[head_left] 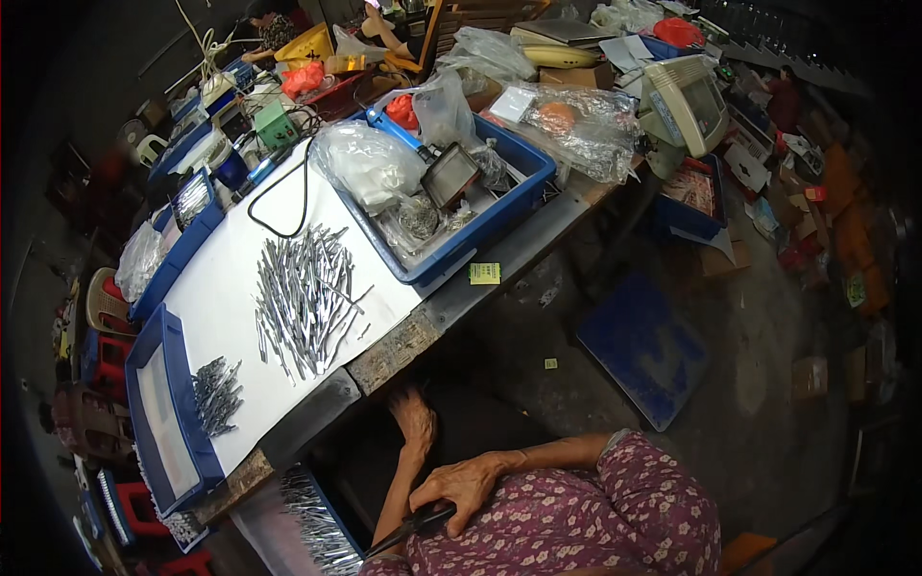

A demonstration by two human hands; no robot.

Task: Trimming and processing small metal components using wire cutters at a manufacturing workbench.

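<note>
Below the table edge my left hand reaches forward over dark cloth, fingers stretched out and partly in shadow; nothing shows in it. My right hand lies in front of my flowered shirt, its fingers closed round a dark-handled tool. The tool's narrow end points down and left; its exact kind cannot be made out. Beside that end stands a blue-edged tray of thin silvery metal strips. On the white-covered table lie a large heap of similar strips and a smaller heap of darker grey pieces.
A blue tray holds plastic bags and a small dark-framed box. A shallow blue tray stands at the table's left end. An old monitor sits at the far right. A blue board lies on the floor. Other people are further back.
</note>
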